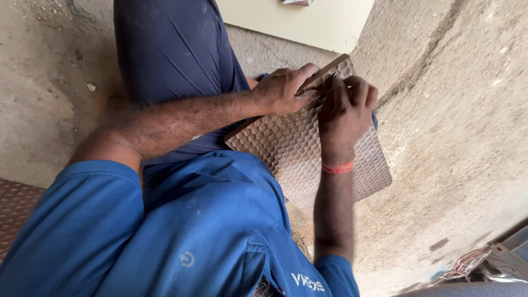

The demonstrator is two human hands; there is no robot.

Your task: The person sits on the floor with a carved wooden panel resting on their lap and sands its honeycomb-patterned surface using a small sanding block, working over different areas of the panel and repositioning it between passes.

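1. Head view: we look down on a brown tile (297,148) with a raised honeycomb pattern, resting tilted on our lap at the centre of the frame, its far edge pointing toward 1 o'clock.
2. Our left hand (283,89) is clamped on the tile's upper edge at about 12 o'clock, fingers curled over the rim and thumb on the patterned face.
3. Our right hand (346,110) sits just beside it at 1 o'clock, fingers bent and pressed together against the tile near the same edge; we cannot tell whether anything small is pinched between them. A red thread band (337,168) circles that wrist.
4. Our left forearm crosses the tile's near-left corner and hides it; the blue shirt (209,231) covers the tile's lower corner at 6 o'clock.
5. Around us: dark blue trousers (170,49) at 11 o'clock, a pale cream board (308,22) lying on the concrete floor (456,137) at 12 o'clock, and another patterned brown tile (14,206) at 9 o'clock.
6. The shirt bears a small white round mark and white lettering near 6 o'clock.
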